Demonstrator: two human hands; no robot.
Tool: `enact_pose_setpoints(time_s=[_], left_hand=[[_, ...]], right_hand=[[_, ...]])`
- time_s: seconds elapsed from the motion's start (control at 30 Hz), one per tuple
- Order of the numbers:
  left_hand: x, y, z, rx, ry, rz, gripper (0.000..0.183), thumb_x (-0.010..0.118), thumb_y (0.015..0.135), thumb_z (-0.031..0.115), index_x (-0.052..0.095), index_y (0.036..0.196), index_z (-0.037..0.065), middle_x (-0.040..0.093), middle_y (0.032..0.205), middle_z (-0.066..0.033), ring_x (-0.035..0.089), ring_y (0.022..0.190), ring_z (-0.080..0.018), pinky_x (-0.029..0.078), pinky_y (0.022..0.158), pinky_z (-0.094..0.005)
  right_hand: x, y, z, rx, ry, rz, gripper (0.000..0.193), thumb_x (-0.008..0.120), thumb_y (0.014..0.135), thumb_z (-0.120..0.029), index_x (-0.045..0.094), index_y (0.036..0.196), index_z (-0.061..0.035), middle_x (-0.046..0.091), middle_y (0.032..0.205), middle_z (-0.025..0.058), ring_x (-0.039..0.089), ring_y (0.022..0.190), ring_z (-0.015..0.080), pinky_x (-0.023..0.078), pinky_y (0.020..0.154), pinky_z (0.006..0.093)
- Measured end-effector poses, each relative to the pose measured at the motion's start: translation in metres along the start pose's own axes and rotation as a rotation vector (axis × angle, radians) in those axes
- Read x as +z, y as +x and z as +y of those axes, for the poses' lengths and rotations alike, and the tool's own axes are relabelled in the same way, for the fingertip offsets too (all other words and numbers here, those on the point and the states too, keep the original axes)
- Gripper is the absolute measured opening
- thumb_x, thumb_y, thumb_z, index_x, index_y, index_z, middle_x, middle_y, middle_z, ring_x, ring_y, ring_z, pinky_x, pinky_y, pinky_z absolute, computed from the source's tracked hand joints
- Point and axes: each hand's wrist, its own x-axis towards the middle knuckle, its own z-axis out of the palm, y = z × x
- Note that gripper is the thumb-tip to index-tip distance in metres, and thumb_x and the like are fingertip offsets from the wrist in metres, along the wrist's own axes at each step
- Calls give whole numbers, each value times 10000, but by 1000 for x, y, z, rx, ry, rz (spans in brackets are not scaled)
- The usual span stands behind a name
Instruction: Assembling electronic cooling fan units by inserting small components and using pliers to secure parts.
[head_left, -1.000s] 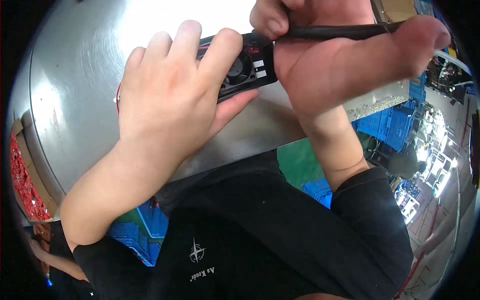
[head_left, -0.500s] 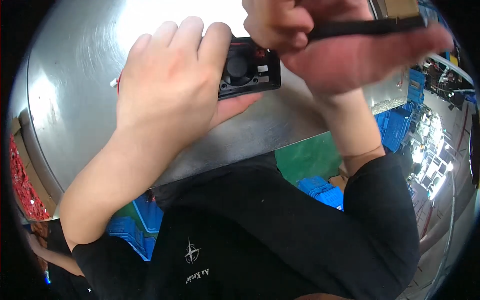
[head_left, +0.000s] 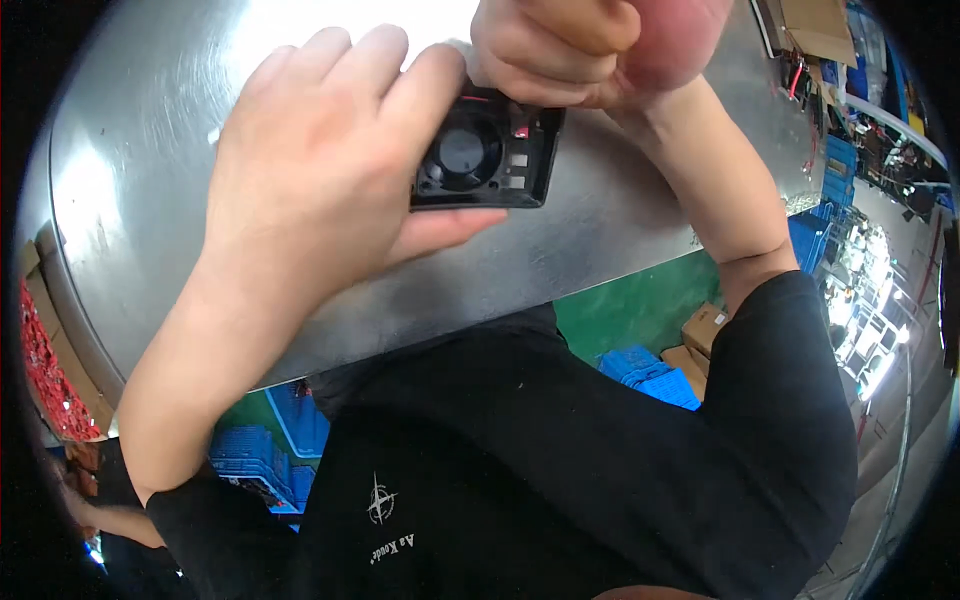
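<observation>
My left hand (head_left: pixel 315 150) is closed around a black plastic housing (head_left: pixel 540 185), its thumb showing beneath the lower edge. Inside the housing sits a small round black fan (head_left: pixel 463 152), beside several rectangular cutouts and a bit of red. Over the upper right corner of the housing, my right hand (head_left: pixel 570 50) is curled into a fist. Whatever that fist holds is hidden by the fingers. A small white connector (head_left: pixel 213 136) pokes out beyond the left hand's outer side.
The work surface is a shiny metal table (head_left: pixel 130 200). Red parts (head_left: pixel 55 375) fill a carton at the far left. Blue crates (head_left: pixel 650 375) and cardboard boxes (head_left: pixel 703 328) stand on the green floor below. Another carton (head_left: pixel 818 28) and some tools lie at the back right.
My right hand has swung from a sideways, outstretched pose into a fist over the housing. The long black stick-like thing along it has gone out of sight. The housing shifted slightly left.
</observation>
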Motion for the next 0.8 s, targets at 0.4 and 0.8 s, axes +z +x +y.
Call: enact_pose_setpoints(time_s=[0.4, 0.8], left_hand=[[-8, 2, 4, -47, -85, -43, 707, 864, 689, 475, 594, 1166, 28, 595, 999, -140, 595, 916, -364, 492, 811, -450], [-3, 3, 18, -178, -48, -129, 649, 848, 741, 463, 583, 1147, 32, 619, 1000, -158, 623, 926, -389, 508, 798, -462]], right_hand=[[45, -24, -24, -29, -63, 178, 997, 245, 808, -1004, 499, 890, -43, 415, 585, -4, 300, 439, 72, 279, 409, 221], [69, -22, 10, -103, -81, 362, 1038, 231, 774, -1028, 514, 889, -37, 413, 587, -9, 302, 440, 70, 275, 411, 221]])
